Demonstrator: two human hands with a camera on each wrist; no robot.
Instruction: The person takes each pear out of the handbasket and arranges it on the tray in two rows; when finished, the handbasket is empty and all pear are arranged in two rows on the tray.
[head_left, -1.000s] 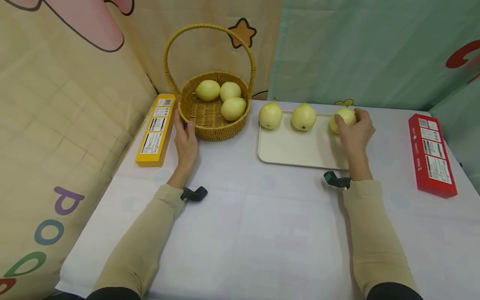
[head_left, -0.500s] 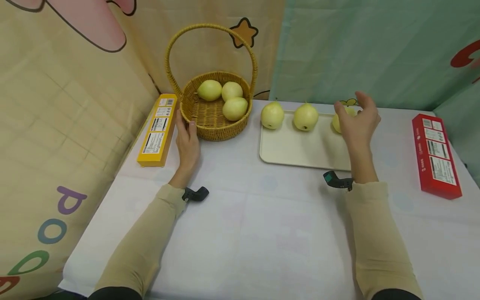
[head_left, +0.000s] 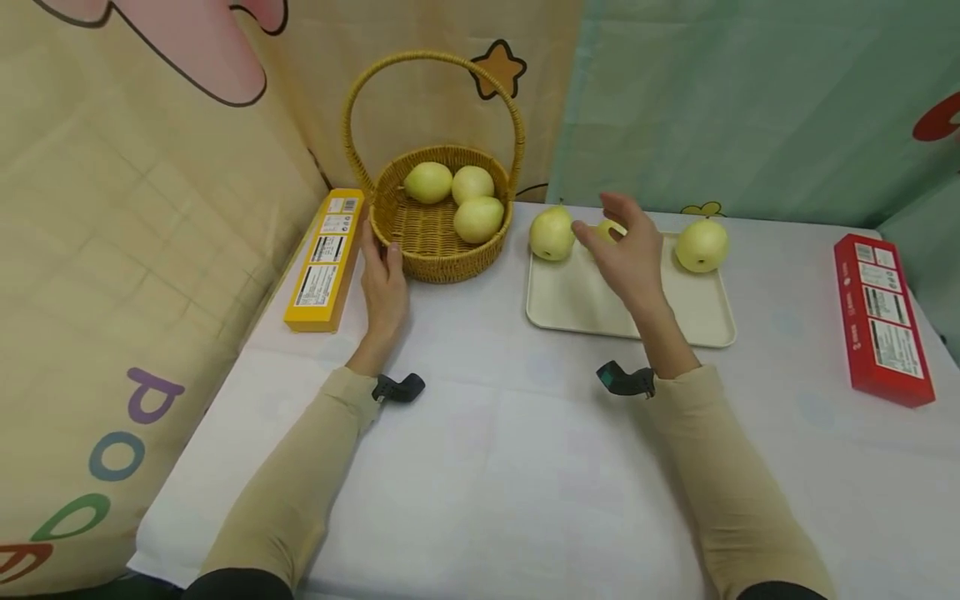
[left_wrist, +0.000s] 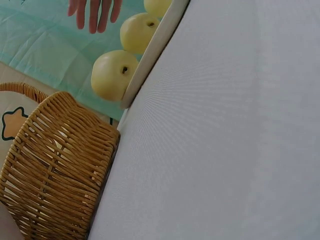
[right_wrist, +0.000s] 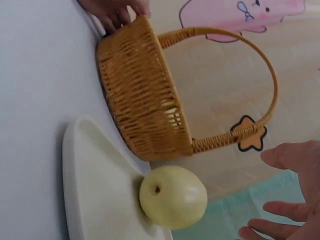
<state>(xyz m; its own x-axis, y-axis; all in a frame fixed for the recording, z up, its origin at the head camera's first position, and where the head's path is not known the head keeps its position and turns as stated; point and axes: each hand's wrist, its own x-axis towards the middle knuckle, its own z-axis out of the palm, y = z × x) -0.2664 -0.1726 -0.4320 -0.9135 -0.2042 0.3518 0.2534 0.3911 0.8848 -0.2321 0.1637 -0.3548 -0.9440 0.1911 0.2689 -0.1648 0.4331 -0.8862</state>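
My left hand (head_left: 385,300) rests against the left side of the wicker basket (head_left: 442,267), its fingers fairly straight along the wall. Three pale yellow pears (head_left: 480,219) lie inside the basket, whose tall handle stands up. Over the tray (head_left: 577,312) hovers my right hand (head_left: 630,262), fingers spread and holding nothing. It partly hides the middle pear (head_left: 609,227). Another pear (head_left: 552,233) sits at the tray's left end and one more pear (head_left: 702,245) at its right end. The right wrist view shows the spread right hand (right_wrist: 295,200) apart from the nearby pear (right_wrist: 173,197).
A yellow box (head_left: 326,262) lies left of the basket, close to my left hand. Far right on the white-covered table (head_left: 480,483) is a red box (head_left: 885,317). Printed curtains (head_left: 735,108) hang behind the table's back edge.
My right hand has let go of the right-end pear, lifted off and moved left over the middle pear. My left hand stays at the basket. The view has shifted slightly.
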